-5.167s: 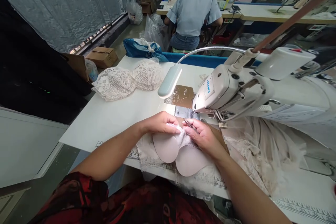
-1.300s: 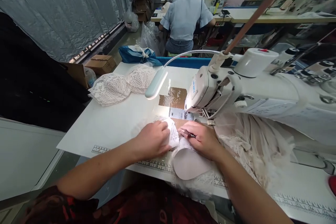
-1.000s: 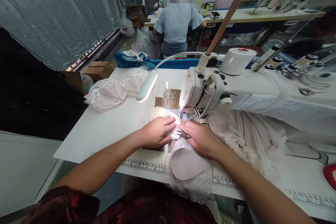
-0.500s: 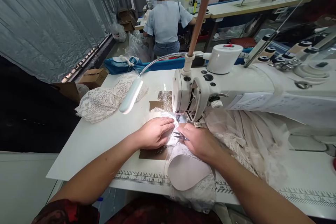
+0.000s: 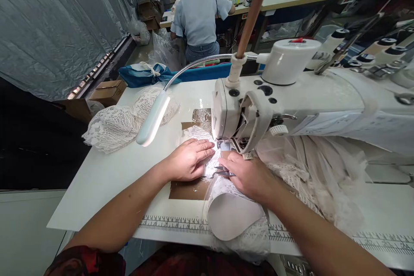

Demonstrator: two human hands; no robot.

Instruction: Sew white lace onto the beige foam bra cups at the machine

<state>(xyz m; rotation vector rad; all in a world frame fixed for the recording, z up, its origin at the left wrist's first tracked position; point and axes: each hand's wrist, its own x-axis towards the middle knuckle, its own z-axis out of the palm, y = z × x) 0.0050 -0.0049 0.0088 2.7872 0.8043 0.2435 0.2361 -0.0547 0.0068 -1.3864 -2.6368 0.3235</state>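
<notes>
My left hand (image 5: pixel 189 159) lies flat, fingers stretched, pressing white lace (image 5: pixel 207 157) onto the table just before the sewing machine's presser foot (image 5: pixel 231 144). My right hand (image 5: pixel 247 174) rests beside it on the same lace piece, fingers curled round small metal snips (image 5: pixel 223 171) whose tips point left. A pinkish moulded bra cup (image 5: pixel 231 215) lies under my right wrist and hangs over the table's front edge. The white sewing machine (image 5: pixel 291 99) stands right behind both hands.
A gooseneck lamp (image 5: pixel 152 118) hangs over the table at left. Several lace bra cups (image 5: pixel 123 120) are piled at the far left. Lace fabric (image 5: pixel 317 172) is heaped under the machine arm. A ruler strip (image 5: pixel 171 224) runs along the front edge. Another person (image 5: pixel 197 13) sits ahead.
The bra piece was turned over and slid from the front edge up to the needle. My left hand went from gripping the lace to lying flat on it. My head moved closer.
</notes>
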